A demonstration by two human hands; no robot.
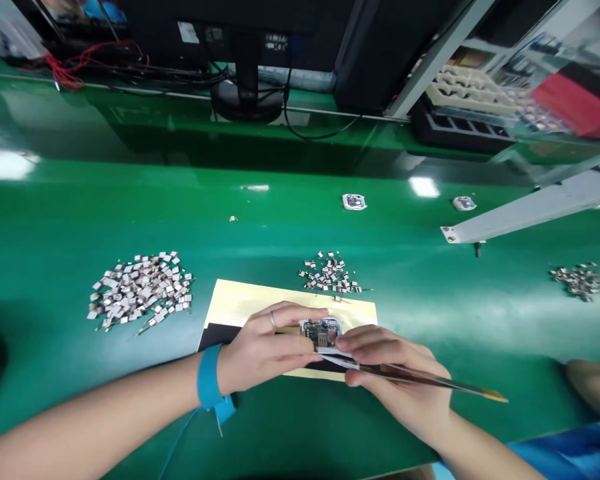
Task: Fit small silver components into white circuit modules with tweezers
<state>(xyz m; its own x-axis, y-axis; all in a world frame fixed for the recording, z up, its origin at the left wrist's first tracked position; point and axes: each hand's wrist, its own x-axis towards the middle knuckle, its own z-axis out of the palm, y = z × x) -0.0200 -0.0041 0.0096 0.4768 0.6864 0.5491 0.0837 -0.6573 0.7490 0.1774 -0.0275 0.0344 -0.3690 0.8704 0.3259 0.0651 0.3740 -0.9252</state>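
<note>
The left hand (267, 347) grips a small circuit board (321, 333) between thumb and fingers, above a pale yellow card (290, 300) at six o'clock in view. The closed right hand (395, 380) pinches long tweezers (430, 380), their tips at the board's lower edge. Heaps of tiny wired components (140, 290) lie on the green surface (45, 220) at ten and twelve o'clock from the board.
</note>
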